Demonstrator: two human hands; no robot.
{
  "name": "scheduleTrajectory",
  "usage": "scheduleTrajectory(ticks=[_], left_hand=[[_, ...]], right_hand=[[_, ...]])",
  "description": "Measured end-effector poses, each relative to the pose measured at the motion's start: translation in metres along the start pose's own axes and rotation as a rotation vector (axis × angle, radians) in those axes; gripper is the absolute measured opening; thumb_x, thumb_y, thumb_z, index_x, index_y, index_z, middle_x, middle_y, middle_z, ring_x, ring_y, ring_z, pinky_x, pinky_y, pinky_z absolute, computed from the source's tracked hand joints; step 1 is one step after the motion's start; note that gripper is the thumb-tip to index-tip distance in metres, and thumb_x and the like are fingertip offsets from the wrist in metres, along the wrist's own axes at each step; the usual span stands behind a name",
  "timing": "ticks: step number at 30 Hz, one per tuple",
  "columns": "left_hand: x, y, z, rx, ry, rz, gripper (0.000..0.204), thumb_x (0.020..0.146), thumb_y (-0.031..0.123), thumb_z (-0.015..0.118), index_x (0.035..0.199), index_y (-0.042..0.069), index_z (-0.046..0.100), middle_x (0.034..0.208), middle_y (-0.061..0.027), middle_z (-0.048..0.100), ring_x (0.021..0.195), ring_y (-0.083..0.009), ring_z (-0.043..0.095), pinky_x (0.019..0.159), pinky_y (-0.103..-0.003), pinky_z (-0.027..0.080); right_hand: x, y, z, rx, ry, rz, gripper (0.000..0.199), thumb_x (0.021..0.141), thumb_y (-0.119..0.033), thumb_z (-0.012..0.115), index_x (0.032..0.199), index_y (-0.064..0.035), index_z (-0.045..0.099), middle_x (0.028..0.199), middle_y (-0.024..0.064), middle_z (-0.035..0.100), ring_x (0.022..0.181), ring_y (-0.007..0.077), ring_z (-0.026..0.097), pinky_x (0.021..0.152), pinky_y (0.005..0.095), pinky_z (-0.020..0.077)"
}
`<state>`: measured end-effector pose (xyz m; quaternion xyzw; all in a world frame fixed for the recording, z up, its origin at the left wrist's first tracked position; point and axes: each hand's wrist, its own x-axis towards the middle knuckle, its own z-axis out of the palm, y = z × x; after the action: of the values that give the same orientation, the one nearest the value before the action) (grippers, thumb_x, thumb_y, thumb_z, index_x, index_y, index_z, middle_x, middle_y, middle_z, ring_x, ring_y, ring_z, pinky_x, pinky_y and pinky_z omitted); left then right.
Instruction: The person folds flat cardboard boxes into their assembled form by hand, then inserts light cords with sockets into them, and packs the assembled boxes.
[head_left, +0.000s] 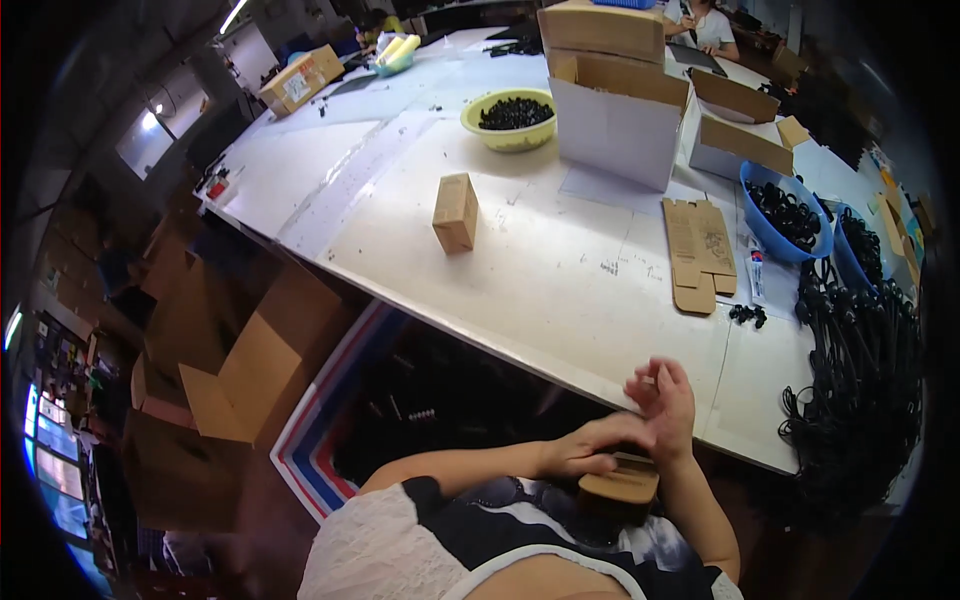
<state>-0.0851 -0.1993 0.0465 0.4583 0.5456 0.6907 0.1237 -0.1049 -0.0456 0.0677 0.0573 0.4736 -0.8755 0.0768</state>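
Note:
A small brown cardboard box [618, 484] is close against my body, below the table's near edge. My left hand [598, 442] is at its far end, thumb along the top and fingers reaching toward my right wrist; part of its grip is hidden. My right hand [665, 402] is raised beside the box, palm turned inward, fingers apart and loosely bent, with nothing visible in it. On the white table [400, 260] stands a closed small brown carton [455, 213]. A flattened brown carton [698, 255] lies farther right.
Black parts fill a yellow basin [508, 140] and blue basins [790, 245]. Large cartons [620, 125] stand behind. A tube [757, 275] and small black pieces [747, 316] lie at right, near bundled black cords [855, 370]. Below left are a striped sack [300, 430] and open boxes [265, 360].

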Motion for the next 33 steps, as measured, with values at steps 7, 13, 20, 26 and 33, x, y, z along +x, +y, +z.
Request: scheduleTrajectory(ticks=[7,13,20,26,33], left_hand=[[-0.049,-0.003,0.019,0.089,-0.169,-0.190,0.090,0.071,0.031,0.073,0.138,0.003,0.019,0.137,-0.0177,0.025,0.127,-0.0310,0.027,0.104,-0.039,0.023],[-0.010,0.002,0.008,0.261,-0.141,0.055,0.078,0.056,0.019,0.083,0.122,0.008,0.043,0.124,-0.0145,0.039,0.118,-0.0292,0.037,0.100,-0.037,0.030],[0.008,0.030,-0.040,0.163,0.402,0.027,0.070,0.053,0.006,0.084,0.112,0.005,0.046,0.111,-0.0083,0.052,0.104,-0.0185,0.051,0.092,-0.032,0.042],[0.008,0.029,-0.033,0.388,0.517,-0.146,0.070,0.056,0.015,0.085,0.113,0.003,0.046,0.105,-0.0059,0.055,0.099,-0.0162,0.054,0.087,-0.028,0.044],[0.020,0.025,-0.039,0.861,0.594,0.085,0.086,0.057,0.015,0.082,0.127,0.001,0.034,0.124,-0.0143,0.043,0.119,-0.0279,0.037,0.103,-0.042,0.029]], right_hand=[[-0.050,0.011,-0.043,0.194,0.139,0.005,0.018,0.091,-0.023,0.047,0.097,-0.0067,0.052,0.082,0.0049,0.055,0.070,0.0163,0.059,0.067,0.0322,0.0530],[-0.032,0.004,-0.009,0.059,0.122,0.028,0.018,0.089,-0.022,0.050,0.101,-0.0085,0.054,0.081,0.0011,0.053,0.072,0.0139,0.054,0.064,0.0287,0.0480],[-0.049,-0.075,-0.005,-0.029,-0.036,-0.938,0.021,0.092,-0.016,0.040,0.101,-0.0004,0.052,0.093,0.0114,0.058,0.084,0.0191,0.057,0.079,0.0352,0.0484],[-0.096,-0.088,0.050,-1.259,-0.529,-1.164,0.029,0.076,-0.009,0.063,0.101,0.0004,0.055,0.089,0.0162,0.060,0.081,0.0277,0.061,0.069,0.0350,0.0513],[-0.047,-0.083,0.010,-1.609,-0.209,-0.867,0.013,0.074,-0.005,0.063,0.085,0.0009,0.060,0.078,0.0140,0.061,0.070,0.0274,0.061,0.060,0.0319,0.0481]])
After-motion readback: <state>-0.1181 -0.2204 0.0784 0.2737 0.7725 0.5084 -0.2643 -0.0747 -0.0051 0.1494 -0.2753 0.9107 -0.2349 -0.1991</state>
